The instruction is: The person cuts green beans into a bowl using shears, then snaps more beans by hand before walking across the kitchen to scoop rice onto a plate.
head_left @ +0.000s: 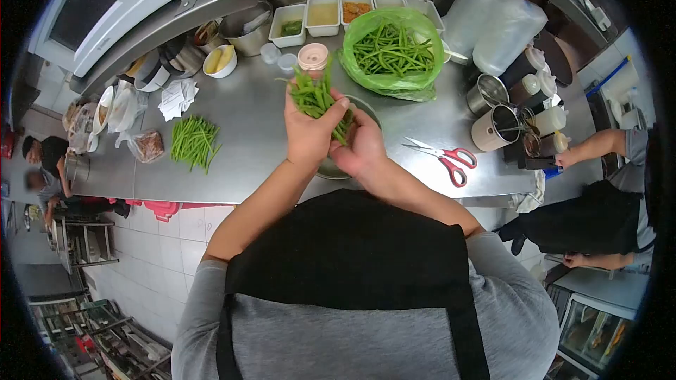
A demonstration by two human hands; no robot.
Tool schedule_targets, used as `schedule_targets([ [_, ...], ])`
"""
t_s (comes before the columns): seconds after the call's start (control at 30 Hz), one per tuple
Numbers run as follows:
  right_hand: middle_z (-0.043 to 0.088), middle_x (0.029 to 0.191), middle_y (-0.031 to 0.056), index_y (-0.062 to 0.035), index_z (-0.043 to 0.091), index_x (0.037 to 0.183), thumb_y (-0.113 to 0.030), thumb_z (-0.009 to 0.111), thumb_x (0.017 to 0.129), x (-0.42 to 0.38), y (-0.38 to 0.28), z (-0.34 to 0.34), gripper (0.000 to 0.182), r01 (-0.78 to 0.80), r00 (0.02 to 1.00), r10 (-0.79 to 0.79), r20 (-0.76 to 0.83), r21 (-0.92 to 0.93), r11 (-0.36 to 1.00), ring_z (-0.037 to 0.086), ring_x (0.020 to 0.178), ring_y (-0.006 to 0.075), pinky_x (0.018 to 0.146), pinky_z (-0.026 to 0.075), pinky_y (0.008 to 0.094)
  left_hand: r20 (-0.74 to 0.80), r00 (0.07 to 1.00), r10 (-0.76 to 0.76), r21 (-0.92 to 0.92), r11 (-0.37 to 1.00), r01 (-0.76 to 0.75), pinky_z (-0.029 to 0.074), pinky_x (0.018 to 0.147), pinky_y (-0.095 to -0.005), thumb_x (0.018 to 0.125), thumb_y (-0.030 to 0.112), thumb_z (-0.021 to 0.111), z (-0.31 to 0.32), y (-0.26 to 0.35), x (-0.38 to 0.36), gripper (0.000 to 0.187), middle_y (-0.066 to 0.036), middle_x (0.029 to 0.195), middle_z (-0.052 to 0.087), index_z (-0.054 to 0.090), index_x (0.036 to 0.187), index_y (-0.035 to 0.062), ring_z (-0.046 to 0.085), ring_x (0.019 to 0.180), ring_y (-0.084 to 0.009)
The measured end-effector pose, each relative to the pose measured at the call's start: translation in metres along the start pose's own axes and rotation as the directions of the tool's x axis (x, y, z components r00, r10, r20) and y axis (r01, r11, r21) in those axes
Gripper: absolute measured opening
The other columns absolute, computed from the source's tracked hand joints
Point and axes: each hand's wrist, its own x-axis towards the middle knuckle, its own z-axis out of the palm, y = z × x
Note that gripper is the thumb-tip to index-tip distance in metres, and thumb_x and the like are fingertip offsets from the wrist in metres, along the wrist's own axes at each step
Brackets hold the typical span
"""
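- With our hands as the centre of the dial and twelve at the counter's far side, we hold a bunch of green beans (315, 96) above the metal bowl (332, 170).
- Our left hand (308, 130) grips the bunch, its thumb laid across the pods and its other fingers mostly hidden behind them.
- Our right hand (365, 142) is cupped against the lower ends; its fingers are partly covered, so we cannot tell whether they close on the pods.
- At nine o'clock we have a loose bean pile (193, 142) on the steel counter (253, 158), with a small plastic bag (148, 146) farther out.
- Between one and two o'clock sits the open green bag (426, 83), full of more beans.
- Near four o'clock lie the red-handled scissors (445, 157), blades apart and pointing towards us.
- Around twelve we see a pink container (313, 57), with white tubs (323, 29) behind it.
- At ten is a white bowl (222, 72) with yellow pieces.
- Well out near four stands a co-worker (598, 218) in a dark apron.
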Motion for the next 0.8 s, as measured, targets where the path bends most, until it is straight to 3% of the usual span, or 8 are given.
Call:
schedule_targets([
  [0.13,0.055,0.120,0.0067,-0.0108,0.055,0.117,-0.028,0.031,0.094,-0.003,-0.002,0.004,0.037,-0.018,0.999,0.014,0.053,0.076,0.997,0.052,0.108,0.0224,0.089,0.043,0.0354,0.009,0.996,-0.090,-0.198,0.976,0.090,0.052,0.067,-0.0273,0.074,-0.011,0.063,0.003,0.003,-0.003,0.042,-0.006,0.087,0.057,0.043,0.108,0.0034,0.059,0.077,-0.0146],
  [0.33,0.055,0.119,0.0062,-0.0112,0.048,0.122,-0.034,0.030,0.096,-0.007,0.003,0.009,0.039,-0.021,0.996,0.028,-0.084,0.079,0.997,0.052,0.108,0.0229,0.090,0.041,0.0396,0.064,0.989,-0.132,-0.138,0.981,0.140,0.051,0.075,-0.0338,0.079,-0.010,0.057,-0.007,-0.003,-0.004,0.038,-0.011,0.088,0.057,0.042,0.112,0.0004,0.060,0.084,-0.0220],
  [0.43,0.056,0.115,0.0092,-0.0078,0.050,0.116,-0.033,0.034,0.096,-0.002,0.014,-0.006,0.035,0.036,0.999,-0.036,0.010,0.003,0.999,0.053,0.106,0.0223,0.089,0.042,0.0380,-0.055,0.990,-0.127,-0.271,0.957,0.108,0.051,0.071,-0.0305,0.080,-0.006,0.059,-0.010,0.000,0.003,0.030,-0.009,0.084,0.059,0.045,0.106,-0.0001,0.060,0.080,-0.0189],
  [0.47,0.057,0.112,0.0069,-0.0075,0.052,0.116,-0.028,0.045,0.094,-0.001,0.014,-0.010,0.031,0.071,0.997,-0.073,-0.019,-0.079,0.994,0.054,0.096,0.0158,0.080,0.045,0.0333,-0.070,0.983,-0.171,-0.317,0.938,0.141,0.051,0.071,-0.0308,0.080,-0.005,0.060,-0.015,0.002,0.005,0.031,-0.009,0.084,0.059,0.045,0.106,0.0002,0.060,0.080,-0.0188],
  [0.6,0.061,0.089,-0.0001,-0.0055,0.063,0.103,-0.019,0.061,0.085,-0.005,-0.002,-0.010,0.022,0.387,0.899,-0.418,0.133,-0.689,0.613,0.052,0.077,0.0039,0.067,0.042,0.0214,-0.085,0.958,-0.274,-0.360,0.905,0.227,0.049,0.069,-0.0306,0.079,-0.002,0.063,-0.038,0.000,0.010,0.031,-0.008,0.084,0.059,0.046,0.105,0.0016,0.059,0.077,-0.0173],
  [0.7,0.061,0.077,-0.0009,-0.0041,0.065,0.095,-0.014,0.067,0.080,-0.001,-0.019,-0.016,0.018,0.423,0.886,-0.280,0.370,-0.892,0.161,0.052,0.068,0.0039,0.061,0.042,0.0197,-0.045,0.953,-0.300,-0.256,0.925,0.279,0.048,0.069,-0.0291,0.077,-0.001,0.066,-0.049,-0.006,0.002,0.031,-0.006,0.084,0.058,0.048,0.102,0.0028,0.057,0.076,-0.0151],
  [0.73,0.061,0.073,-0.0005,-0.0019,0.065,0.088,-0.013,0.070,0.077,0.001,-0.020,-0.017,0.017,0.396,0.910,-0.249,0.332,-0.876,0.277,0.051,0.062,0.0043,0.057,0.042,0.0204,-0.023,0.954,-0.301,-0.211,0.934,0.289,0.047,0.069,-0.0285,0.076,-0.001,0.067,-0.050,-0.006,0.000,0.031,-0.005,0.083,0.057,0.049,0.101,0.0032,0.057,0.076,-0.0143],
  [0.8,0.061,0.073,-0.0005,-0.0010,0.063,0.085,-0.013,0.071,0.076,0.002,-0.023,-0.012,0.017,0.376,0.919,-0.223,0.325,-0.893,0.246,0.051,0.063,0.0043,0.058,0.042,0.0203,-0.080,0.957,-0.280,-0.188,0.947,0.261,0.047,0.068,-0.0276,0.075,-0.002,0.068,-0.046,0.000,0.001,0.033,-0.003,0.082,0.056,0.049,0.101,0.0033,0.056,0.075,-0.0130],
])
